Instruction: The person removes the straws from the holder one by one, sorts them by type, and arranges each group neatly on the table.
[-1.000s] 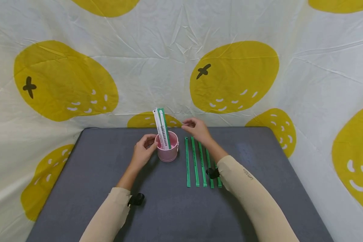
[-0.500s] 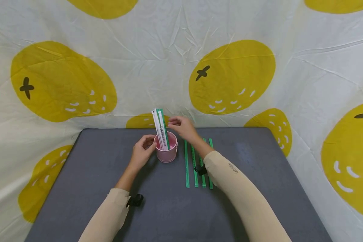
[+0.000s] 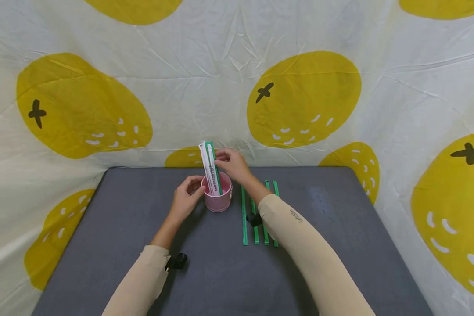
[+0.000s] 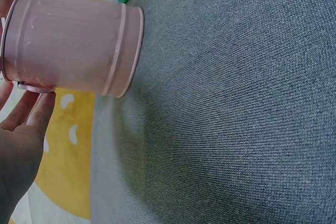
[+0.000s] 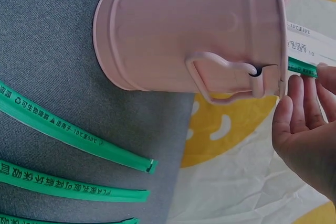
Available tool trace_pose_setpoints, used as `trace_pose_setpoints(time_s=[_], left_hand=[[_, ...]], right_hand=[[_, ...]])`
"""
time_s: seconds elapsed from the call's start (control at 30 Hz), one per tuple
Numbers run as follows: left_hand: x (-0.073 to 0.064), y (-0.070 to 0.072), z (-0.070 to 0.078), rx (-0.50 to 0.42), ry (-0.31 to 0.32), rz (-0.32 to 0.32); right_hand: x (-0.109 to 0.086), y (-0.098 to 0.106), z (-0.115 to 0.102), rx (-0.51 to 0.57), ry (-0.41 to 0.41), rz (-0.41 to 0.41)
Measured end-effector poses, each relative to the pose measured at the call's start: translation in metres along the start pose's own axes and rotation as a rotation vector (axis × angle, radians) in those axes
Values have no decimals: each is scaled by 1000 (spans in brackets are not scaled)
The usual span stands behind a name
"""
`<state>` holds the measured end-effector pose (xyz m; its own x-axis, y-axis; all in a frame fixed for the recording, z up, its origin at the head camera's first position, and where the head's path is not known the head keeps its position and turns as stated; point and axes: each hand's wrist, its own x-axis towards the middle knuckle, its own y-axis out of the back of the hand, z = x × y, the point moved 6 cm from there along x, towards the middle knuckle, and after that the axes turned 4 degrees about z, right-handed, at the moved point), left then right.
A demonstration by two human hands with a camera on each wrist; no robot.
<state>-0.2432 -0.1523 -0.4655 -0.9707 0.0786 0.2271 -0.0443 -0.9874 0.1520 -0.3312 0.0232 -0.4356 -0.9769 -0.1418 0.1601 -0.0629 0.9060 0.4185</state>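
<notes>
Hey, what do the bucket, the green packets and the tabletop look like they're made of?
Bucket: probably painted metal, satin pink, judging by its ridges and thin rim; plastic isn't ruled out.
Green packets: thin film or coated paper, smooth and printed, with flat, pressed-looking ends; which one, I can't tell.
Tabletop: seemingly fabric-covered, matte gray, with a visible woven or knit texture.

We see our right hand (image 3: 232, 163) shifted left: a second ago apart from the pink metal pail (image 3: 217, 203), it now pinches a slim green printed packet (image 5: 302, 67) above the rim. Our beige sleeve (image 3: 308, 245) moves left too, uncovering the upper ends of the two rightmost flat green strips (image 3: 275, 186).
</notes>
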Motion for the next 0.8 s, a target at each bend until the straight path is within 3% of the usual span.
trace_pose_setpoints(time_s=[0.47, 0.8], left_hand=[[2, -3, -2, 25, 17, 12], [2, -3, -1, 30, 30, 34]], right_hand=[[4, 4, -1, -26, 21, 56], [8, 19, -13, 47, 31, 108]])
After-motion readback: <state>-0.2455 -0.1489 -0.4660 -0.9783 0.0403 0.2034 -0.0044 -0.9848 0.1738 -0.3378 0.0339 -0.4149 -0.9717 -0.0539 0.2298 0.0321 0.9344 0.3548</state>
